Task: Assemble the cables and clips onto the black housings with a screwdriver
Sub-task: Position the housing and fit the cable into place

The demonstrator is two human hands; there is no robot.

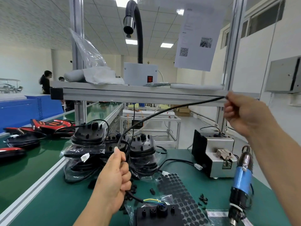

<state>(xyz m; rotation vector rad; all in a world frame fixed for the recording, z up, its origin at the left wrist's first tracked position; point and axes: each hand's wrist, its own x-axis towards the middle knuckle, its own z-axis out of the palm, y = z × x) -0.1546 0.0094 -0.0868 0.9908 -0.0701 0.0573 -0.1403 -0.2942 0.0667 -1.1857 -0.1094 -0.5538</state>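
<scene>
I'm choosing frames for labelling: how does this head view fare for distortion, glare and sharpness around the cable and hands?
Head view: even overhead light, soft shadows; the ceiling panel is blown out white; wide-angle stretch tilts the right upright; the black cable, left hand and right hand are fairly sharp; text on the hanging sheet is too soft to read.

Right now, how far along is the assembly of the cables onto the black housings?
Done, it seems: the coloured wires of the cable already reach into the front housing. In hand: the left hand grips that cable near the wires, the right hand pinches its far end. Left: the screwdriver is untouched, loose clips lie on the mat, bagged housings wait behind.
</scene>
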